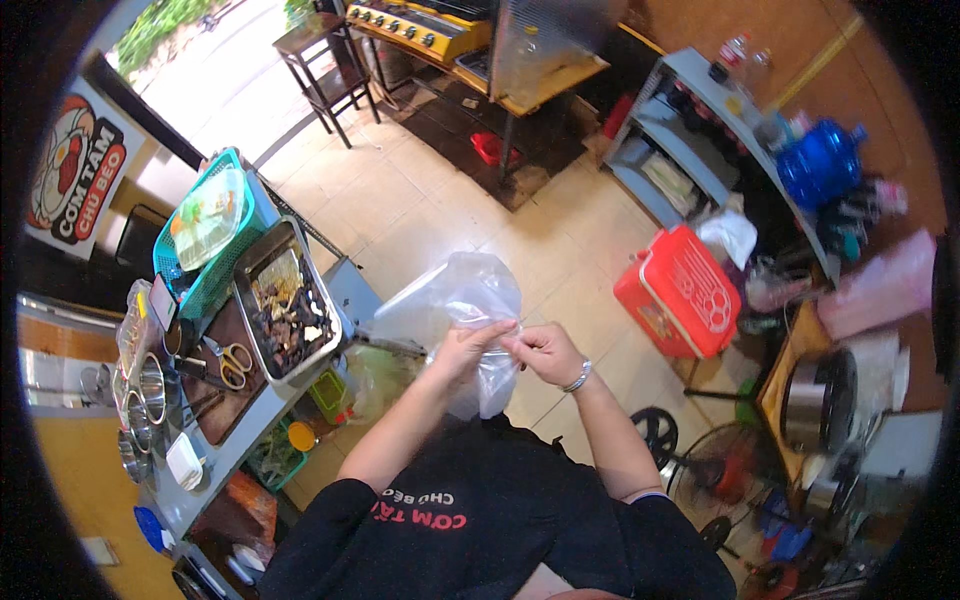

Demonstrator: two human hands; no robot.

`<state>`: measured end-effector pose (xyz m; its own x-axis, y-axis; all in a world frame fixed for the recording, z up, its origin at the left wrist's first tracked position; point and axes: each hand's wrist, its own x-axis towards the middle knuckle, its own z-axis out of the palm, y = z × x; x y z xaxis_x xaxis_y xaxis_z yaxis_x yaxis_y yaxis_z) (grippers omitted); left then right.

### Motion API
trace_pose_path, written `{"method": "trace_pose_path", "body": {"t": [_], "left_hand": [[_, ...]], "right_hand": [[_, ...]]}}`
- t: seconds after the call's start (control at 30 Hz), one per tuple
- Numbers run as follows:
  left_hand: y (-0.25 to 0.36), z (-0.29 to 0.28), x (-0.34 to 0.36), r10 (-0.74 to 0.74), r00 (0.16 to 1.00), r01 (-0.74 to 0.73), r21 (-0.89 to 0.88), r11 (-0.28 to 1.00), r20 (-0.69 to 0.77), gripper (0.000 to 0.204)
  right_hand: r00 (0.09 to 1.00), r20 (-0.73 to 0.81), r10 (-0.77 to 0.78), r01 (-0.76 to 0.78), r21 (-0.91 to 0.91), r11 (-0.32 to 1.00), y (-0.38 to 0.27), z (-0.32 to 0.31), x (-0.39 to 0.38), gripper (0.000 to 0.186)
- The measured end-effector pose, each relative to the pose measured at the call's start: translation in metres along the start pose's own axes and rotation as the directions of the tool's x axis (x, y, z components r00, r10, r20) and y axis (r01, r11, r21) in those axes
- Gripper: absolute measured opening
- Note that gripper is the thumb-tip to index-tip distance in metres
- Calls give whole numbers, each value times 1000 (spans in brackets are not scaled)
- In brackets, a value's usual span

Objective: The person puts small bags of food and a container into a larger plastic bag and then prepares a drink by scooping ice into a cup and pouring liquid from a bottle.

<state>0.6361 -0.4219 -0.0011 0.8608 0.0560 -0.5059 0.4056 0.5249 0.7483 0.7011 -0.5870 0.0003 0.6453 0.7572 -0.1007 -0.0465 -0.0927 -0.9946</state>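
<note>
A clear plastic bag (462, 285) hangs in front of my chest, its upper part billowed out and its lower end dangling below my hands. My left hand (467, 350) grips it from the left, thumb and fingers pinched on the film. From the other side my right hand (545, 352), with a metal bracelet at the wrist, pinches the same gathered part close to the left fingertips. To the left, on a grey table (352, 292), a metal tray (290, 305) holds dark and pale cooked pieces. Scissors (233, 364) with yellow handles lie beside it on a brown board.
A teal basket (215, 225) holding a plastic container stands behind the tray. Metal cups (150, 388) line the table's left edge. On the right are a red cooler box (682, 295), a fan (725, 475) and a shelf with a blue water jug (820, 165). A yellow grill (425, 28) stands far ahead.
</note>
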Motion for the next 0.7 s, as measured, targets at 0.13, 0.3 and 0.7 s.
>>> {"method": "trace_pose_path", "body": {"t": [0.13, 0.3, 0.7], "left_hand": [[57, -129, 104, 351, 823, -293, 195, 936, -447, 32], [156, -189, 153, 673, 560, 83, 842, 533, -482, 30], [279, -217, 319, 717, 569, -218, 767, 603, -403, 27]], "right_hand": [[926, -350, -142, 98, -141, 985, -21, -112, 91, 23], [929, -273, -251, 233, -97, 967, -76, -161, 217, 21], [785, 52, -617, 553, -506, 662, -70, -81, 521, 29]]}}
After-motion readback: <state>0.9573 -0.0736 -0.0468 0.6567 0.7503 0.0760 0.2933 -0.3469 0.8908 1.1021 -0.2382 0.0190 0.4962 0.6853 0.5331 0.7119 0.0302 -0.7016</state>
